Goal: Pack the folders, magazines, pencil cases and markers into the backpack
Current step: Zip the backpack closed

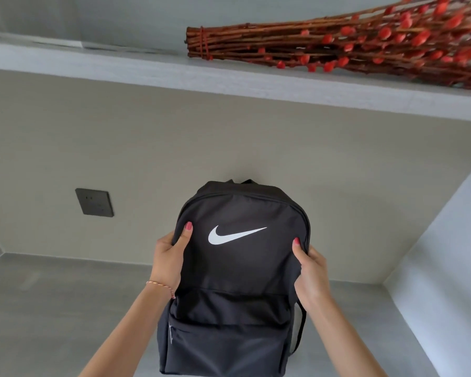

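Observation:
A black backpack (234,281) with a white swoosh logo stands upright in front of me, its front facing me and its zips closed. My left hand (169,257) grips its left side, thumb pressed on the front panel. My right hand (312,270) grips its right side the same way. A shoulder strap hangs down behind its right edge. No folders, magazines, pencil cases or markers are in view.
A grey surface (52,308) lies under the backpack, with a beige wall behind. A dark wall socket plate (94,202) is on the wall to the left. Overhead, a white shelf (147,69) carries a bundle of red-budded twigs (351,42). A white side wall rises at right.

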